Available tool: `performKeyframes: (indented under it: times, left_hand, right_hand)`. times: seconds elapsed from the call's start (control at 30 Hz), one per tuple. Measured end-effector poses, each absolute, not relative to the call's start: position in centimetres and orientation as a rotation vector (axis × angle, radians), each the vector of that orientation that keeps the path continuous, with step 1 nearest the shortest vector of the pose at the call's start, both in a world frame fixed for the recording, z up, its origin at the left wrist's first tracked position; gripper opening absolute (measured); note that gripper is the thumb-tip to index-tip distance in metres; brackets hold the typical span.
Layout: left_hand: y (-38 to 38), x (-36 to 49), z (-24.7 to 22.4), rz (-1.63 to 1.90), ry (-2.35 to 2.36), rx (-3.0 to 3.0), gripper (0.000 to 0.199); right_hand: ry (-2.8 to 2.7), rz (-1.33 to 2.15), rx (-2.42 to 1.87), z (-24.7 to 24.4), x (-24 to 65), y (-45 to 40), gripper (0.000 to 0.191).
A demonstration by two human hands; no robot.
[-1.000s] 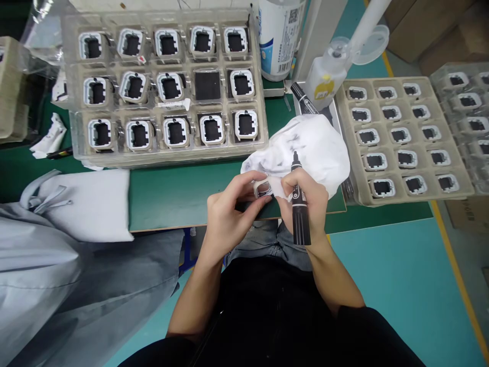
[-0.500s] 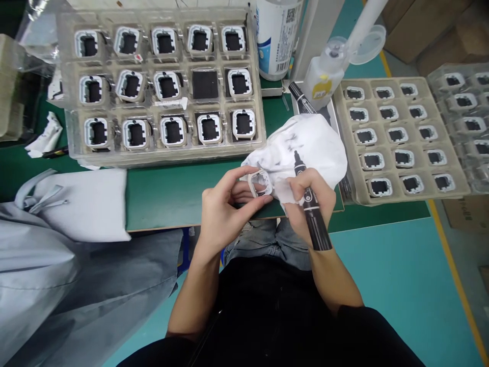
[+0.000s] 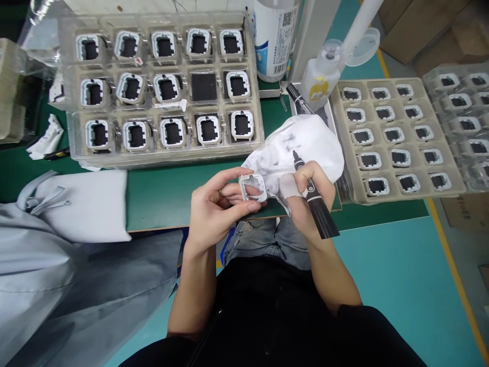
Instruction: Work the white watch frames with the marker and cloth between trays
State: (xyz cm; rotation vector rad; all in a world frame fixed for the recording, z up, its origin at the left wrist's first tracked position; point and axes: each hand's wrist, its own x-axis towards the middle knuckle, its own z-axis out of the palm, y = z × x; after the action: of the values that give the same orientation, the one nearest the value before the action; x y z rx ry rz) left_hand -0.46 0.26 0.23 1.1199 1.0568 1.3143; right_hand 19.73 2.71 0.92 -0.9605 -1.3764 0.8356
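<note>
Between thumb and fingers, my left hand (image 3: 216, 204) holds a white square frame (image 3: 253, 188) with rounded corners, just in front of the large left tray (image 3: 164, 153). My right hand (image 3: 311, 199) is closed around a black marker (image 3: 320, 214), its dark tip pointing away from me. A finger of that hand has a pale covering and touches a white cloth (image 3: 313, 142) marked with dark smudges. The cloth lies at the table's front edge between the two trays. Similar frames sit in the left tray, where one middle-row compartment shows only a dark pad.
Behind the cloth are a second marker (image 3: 300, 98), a clear squeeze bottle (image 3: 319, 81) and a large white bottle (image 3: 274, 46). Trays of frames stand at the right (image 3: 416, 196) and far right (image 3: 464, 107). A person's grey clothing (image 3: 42, 265) is at the left.
My left hand has moved slightly left with the frame, which now faces the camera more. My right hand has shifted a little, and the marker's rear end has swung right and away from me.
</note>
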Motion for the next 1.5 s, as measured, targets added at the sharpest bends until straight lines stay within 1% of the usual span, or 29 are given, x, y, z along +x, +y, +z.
performKeyframes:
  times: [0.2,0.33,0.43,0.57,0.77,0.97,1.27,1.5]
  left_hand:
    - [0.2,-0.4,0.0,1.326,1.018,1.146,0.058]
    - [-0.1,0.3,-0.4,1.296,1.118,1.266,0.06]
    - [-0.3,0.7,-0.7,1.279,1.16,1.375,0.058]
    - [-0.5,0.6,-1.1,1.272,1.177,1.48,0.05]
    - [-0.7,0.5,-1.1,1.265,1.209,1.551,0.049]
    - [-0.7,0.6,-1.0,1.284,1.201,1.584,0.044]
    - [-0.7,0.6,-1.0,1.317,1.146,1.509,0.047]
    - [-0.4,0.3,-0.7,1.321,1.129,1.362,0.051]
  right_hand:
    - [-1.391,0.807,-0.989,1.4,19.4,2.6,0.054]
    - [-1.462,0.713,-0.992,0.7,19.1,2.4,0.044]
    - [-1.533,0.665,-0.944,0.1,18.9,2.4,0.035]
    - [-1.572,0.655,-0.908,-0.3,18.6,2.3,0.034]
    - [-1.571,0.67,-0.989,-0.8,18.1,2.2,0.034]
    - [-1.603,0.662,-1.019,-0.8,18.3,2.2,0.027]
    - [-1.565,0.68,-1.077,-1.0,18.9,2.2,0.024]
    - [-1.48,0.64,-1.114,-0.4,19.4,2.2,0.027]
